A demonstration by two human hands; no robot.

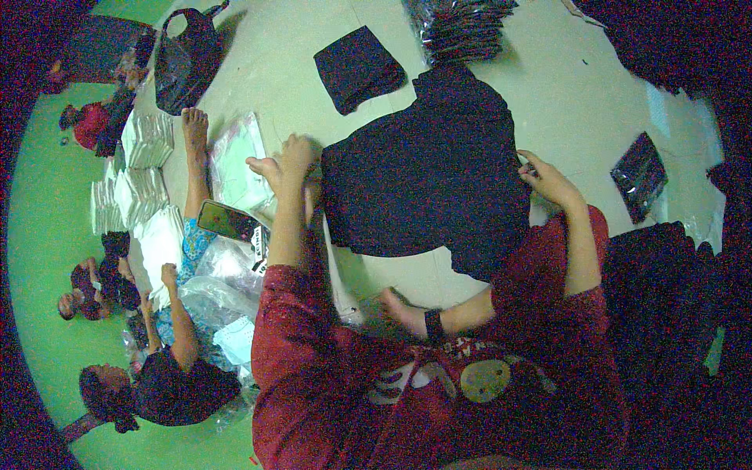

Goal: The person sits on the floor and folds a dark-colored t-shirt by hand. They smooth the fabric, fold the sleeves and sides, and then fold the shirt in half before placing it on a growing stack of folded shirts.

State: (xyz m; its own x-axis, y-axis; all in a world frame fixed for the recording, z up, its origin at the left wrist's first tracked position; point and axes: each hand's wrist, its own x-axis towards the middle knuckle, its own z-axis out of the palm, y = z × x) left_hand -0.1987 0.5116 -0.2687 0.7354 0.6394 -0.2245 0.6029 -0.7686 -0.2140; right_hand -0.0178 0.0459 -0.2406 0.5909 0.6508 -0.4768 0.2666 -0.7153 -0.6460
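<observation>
In the head view, the black garment (423, 180) lay spread between the two hands, probably so that both of its sides could be reached at once. The left hand (294, 160) was just beside the garment's left edge, blurred; I could not tell if it gripped any of the fabric. The right hand (548, 184) was bent at the garment's right edge and seemed to touch it, but whether it pinched there I could not tell either. A folded dark cloth (359, 69) lay beyond the garment, toward its left, and a pile of wrapped packets (462, 35) stood also beyond it, perhaps to stay apart but near. One single packet (640, 178) rested well to the garment's right.

Under the garment, the pale floor (580, 86) looked smooth. Left of the garment were a phone (229, 221), clear plastic bags (215, 296), white stacks (147, 141) and a seated co-worker (188, 392); farther left was a green surface (39, 204), possibly the wall.
</observation>
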